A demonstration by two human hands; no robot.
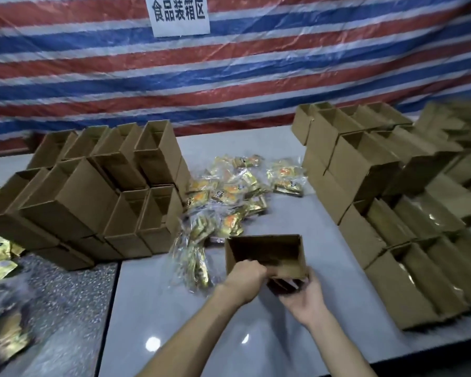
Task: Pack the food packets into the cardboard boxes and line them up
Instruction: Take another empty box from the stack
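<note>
Holding open box [264,247], no packets visible inside.
Fingers of left hand [245,276] curl over its near rim; right hand [305,297] grips its near underside. The packets [229,197] lie just behind-left on tabletop [297,213]. Risk: bottom flap looks loose, so the contents may drop through.

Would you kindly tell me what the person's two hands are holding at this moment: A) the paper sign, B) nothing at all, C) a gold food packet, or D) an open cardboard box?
D: the left hand grips the near rim of the open cardboard box, and the right hand holds it from below on the same side.
</note>
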